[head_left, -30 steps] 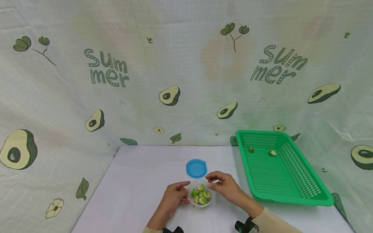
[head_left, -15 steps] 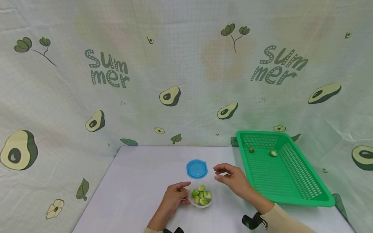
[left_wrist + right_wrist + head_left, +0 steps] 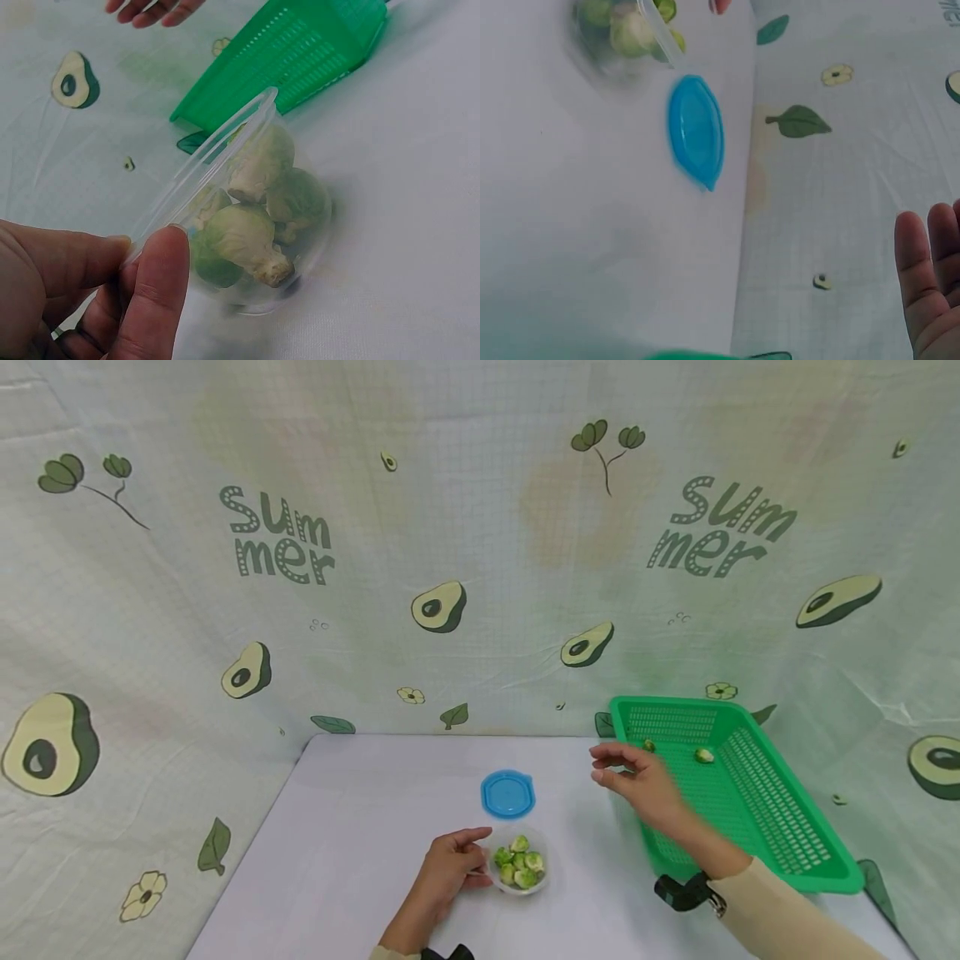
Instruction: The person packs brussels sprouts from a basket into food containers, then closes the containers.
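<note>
A clear plastic tub (image 3: 311,180) holding several Brussels sprouts (image 3: 519,863) stands on the white table; my left hand (image 3: 450,866) pinches its rim between thumb and finger, plainly seen in the left wrist view. My right hand (image 3: 637,781) is in the air over the near-left wall of the green basket (image 3: 750,827), its fingers loosely bent with nothing between them. Inside the basket, toward its back, lie two more sprouts; the right-hand one (image 3: 703,756) shows whole, the other is partly covered by my hand. Behind the tub lies a blue lid (image 3: 507,794).
The white table (image 3: 352,827) reaches back to a printed cloth (image 3: 495,527) with avocado and leaf pictures, which also hangs along both sides. The basket's raised walls take up the table's right part.
My right hand has moved from above the tub to the right and back, up to the basket's left wall. The left hand and the tub have stayed in place.
</note>
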Demonstrator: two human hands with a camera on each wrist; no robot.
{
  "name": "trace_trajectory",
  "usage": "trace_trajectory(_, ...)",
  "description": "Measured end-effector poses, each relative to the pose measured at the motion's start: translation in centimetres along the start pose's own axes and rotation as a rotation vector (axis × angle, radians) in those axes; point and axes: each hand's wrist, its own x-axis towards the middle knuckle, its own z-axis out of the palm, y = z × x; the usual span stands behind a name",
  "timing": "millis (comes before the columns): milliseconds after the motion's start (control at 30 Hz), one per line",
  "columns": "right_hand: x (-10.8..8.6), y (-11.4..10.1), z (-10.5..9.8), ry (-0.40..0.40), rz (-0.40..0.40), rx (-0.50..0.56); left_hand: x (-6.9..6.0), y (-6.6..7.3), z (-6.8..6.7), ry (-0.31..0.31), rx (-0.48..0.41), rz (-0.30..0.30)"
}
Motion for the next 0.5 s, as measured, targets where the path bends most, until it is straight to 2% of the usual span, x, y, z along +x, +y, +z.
trace_trajectory(200, 1.1, 0.2, -2.5, 0.042, 0.006, -0.049, 0.1, 0.0, 0.0, -0.001, 0.006, 0.002)
trace_trajectory(500, 2.4, 1.8, -6.6, 0.090, 0.051, -0.224, 0.1, 0.0, 0.0, -0.004, 0.013, 0.007)
